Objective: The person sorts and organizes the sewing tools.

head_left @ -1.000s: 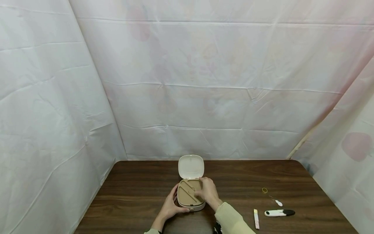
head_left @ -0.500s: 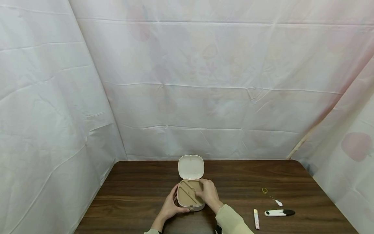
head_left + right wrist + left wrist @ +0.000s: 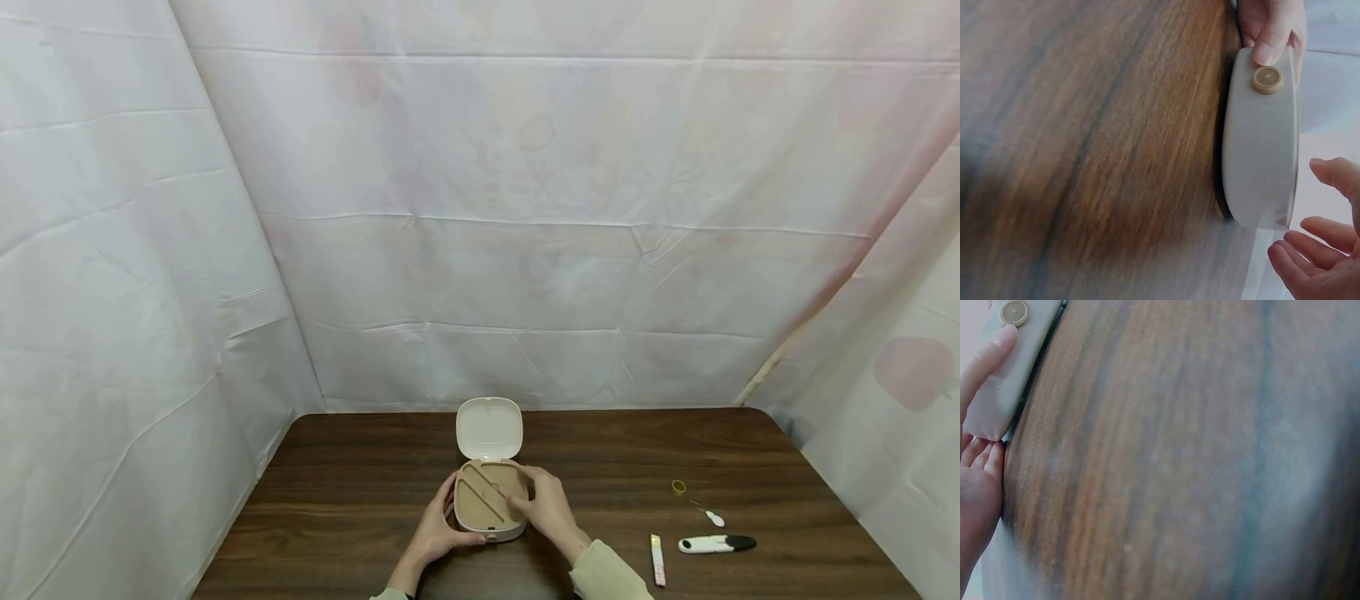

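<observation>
A small white sewing-style box (image 3: 507, 533) stands on the table with its hinged lid (image 3: 490, 429) raised at the back. Inside the box lies a beige tray (image 3: 474, 505) with diagonal ridges. My left hand (image 3: 435, 532) grips the box from the left, thumb across the front beside the round tan button (image 3: 1267, 79). Over the tray's right edge is my right hand (image 3: 552, 507). In the right wrist view its fingers are spread and relaxed at the box's corner, with nothing held between thumb and fingers.
On the dark wooden table (image 3: 360, 467), to the right, lie a gold ring (image 3: 678, 487), a needle threader (image 3: 715, 518), a white tool with a black end (image 3: 716, 544) and a slim white-and-gold packet (image 3: 657, 561). Pale curtains (image 3: 480, 275) hang behind and at both sides.
My right hand has drawn back a little to the right, from over the tray towards its right edge. The left hand and the box stay in place.
</observation>
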`<action>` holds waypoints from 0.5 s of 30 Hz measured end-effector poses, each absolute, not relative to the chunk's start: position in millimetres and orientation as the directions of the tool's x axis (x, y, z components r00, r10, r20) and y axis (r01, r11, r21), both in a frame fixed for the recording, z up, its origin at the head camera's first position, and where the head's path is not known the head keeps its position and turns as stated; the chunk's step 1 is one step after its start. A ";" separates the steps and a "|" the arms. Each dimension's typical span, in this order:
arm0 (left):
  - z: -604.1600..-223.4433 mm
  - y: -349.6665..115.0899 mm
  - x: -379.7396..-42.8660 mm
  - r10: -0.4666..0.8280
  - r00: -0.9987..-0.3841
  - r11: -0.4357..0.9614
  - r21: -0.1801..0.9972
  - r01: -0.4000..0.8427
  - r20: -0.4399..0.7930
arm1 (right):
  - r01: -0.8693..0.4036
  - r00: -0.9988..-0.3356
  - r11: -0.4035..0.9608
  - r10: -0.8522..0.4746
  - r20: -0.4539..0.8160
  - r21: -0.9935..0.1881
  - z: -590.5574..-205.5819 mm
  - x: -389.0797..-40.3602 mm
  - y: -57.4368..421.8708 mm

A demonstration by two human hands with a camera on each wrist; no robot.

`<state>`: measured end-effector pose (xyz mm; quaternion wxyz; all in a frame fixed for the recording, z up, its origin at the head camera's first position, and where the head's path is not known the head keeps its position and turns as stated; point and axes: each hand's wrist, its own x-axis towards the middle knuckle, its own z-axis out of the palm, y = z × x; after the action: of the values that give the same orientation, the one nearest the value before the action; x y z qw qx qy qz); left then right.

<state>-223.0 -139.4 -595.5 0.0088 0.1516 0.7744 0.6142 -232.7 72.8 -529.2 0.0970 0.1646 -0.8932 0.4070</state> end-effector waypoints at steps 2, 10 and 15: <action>-594.8 -139.8 -222.4 0.241 -0.953 0.196 0.953 0.232 0.182 | -0.374 -0.926 0.618 -0.213 0.311 -0.692 -528.2 -229.1 76.6; -593.7 -141.9 -221.7 0.226 -0.953 0.186 0.952 0.243 0.199 | -0.376 -0.925 0.609 -0.207 0.318 -0.698 -522.9 -213.9 95.9; -594.3 -144.1 -221.6 0.225 -0.957 0.206 0.951 0.232 0.184 | -0.372 -0.928 0.600 -0.211 0.308 -0.708 -520.5 -205.8 110.4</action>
<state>-221.6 -144.1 -594.3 -0.0026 0.1470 0.7767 0.6125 -205.8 110.4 -520.5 0.0967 0.1637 -0.8893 0.4159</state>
